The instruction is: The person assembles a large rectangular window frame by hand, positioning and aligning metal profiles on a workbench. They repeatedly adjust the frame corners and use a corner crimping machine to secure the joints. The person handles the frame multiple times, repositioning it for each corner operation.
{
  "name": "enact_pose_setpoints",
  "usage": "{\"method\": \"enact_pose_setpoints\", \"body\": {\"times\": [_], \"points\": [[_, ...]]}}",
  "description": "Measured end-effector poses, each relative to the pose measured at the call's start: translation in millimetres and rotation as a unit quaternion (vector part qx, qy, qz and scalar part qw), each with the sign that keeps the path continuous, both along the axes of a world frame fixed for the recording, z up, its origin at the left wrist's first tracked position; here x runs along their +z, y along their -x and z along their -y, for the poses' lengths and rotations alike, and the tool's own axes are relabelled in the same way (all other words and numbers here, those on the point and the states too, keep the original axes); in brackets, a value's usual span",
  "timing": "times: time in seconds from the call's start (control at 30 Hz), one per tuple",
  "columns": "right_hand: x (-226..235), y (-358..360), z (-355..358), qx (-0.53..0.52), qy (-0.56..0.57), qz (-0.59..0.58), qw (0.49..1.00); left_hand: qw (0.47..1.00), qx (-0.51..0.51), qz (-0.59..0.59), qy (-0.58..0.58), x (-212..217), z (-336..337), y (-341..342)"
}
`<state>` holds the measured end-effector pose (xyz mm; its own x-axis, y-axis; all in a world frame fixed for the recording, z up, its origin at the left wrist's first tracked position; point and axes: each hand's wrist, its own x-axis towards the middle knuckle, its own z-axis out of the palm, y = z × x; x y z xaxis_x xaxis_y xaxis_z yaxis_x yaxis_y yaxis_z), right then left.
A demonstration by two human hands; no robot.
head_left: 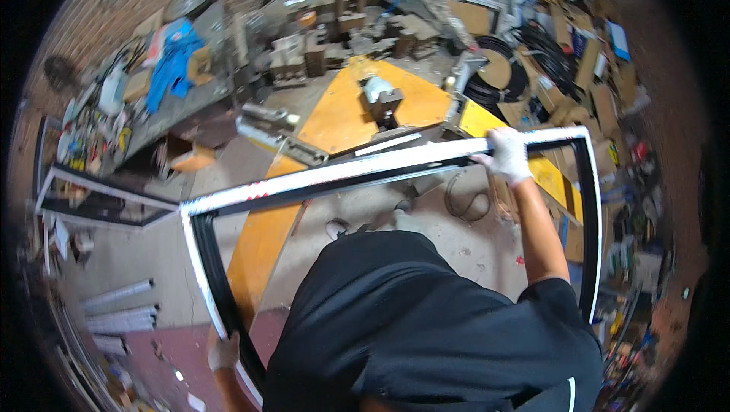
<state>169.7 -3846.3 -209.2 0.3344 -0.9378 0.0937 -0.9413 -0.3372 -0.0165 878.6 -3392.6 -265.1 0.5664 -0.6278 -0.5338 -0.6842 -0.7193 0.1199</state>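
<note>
Above a cluttered workshop floor, white-gloved right hand gripping window frame top rail, gloved left hand clasping its left side, orange workbench beyond

R arm is extended fwd and up, nearly straight, bare below a short black sleeve. R hand is gloved in white, fingers closed in a grip. L hand is held low by the hip, also white-gloved, fingers wrapped shut. L forearm mostly hidden by the torso.
</note>
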Motion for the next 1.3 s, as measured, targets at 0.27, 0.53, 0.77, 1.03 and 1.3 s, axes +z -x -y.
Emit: {"method": "enact_pose_setpoints", "body": {"times": [0.27, 0.53, 0.77, 1.03, 1.3], "points": [[-22, -47, 11, 0.041, -0.016, -0.032, 0.999, 0.979, 0.015, 0.041, -0.201, -12, -40, 0], [-35, -87, 24, 0.073, -0.051, -0.004, 0.996, 0.974, 0.131, 0.087, -0.162, 17, 7, 12], [-60, -93, 26, 0.088, -0.071, 0.033, 0.993, 0.925, -0.129, 0.125, 0.334, 3, 171, 101], [-59, 45, 12, 0.012, 0.1, 0.168, 0.981, 0.902, -0.301, 0.07, 0.3, -41, 323, 220], [-48, 390, -180, -0.477, -0.029, 0.012, 0.878, 0.913, -0.292, 0.106, 0.263, -39, 374, 302]]}}
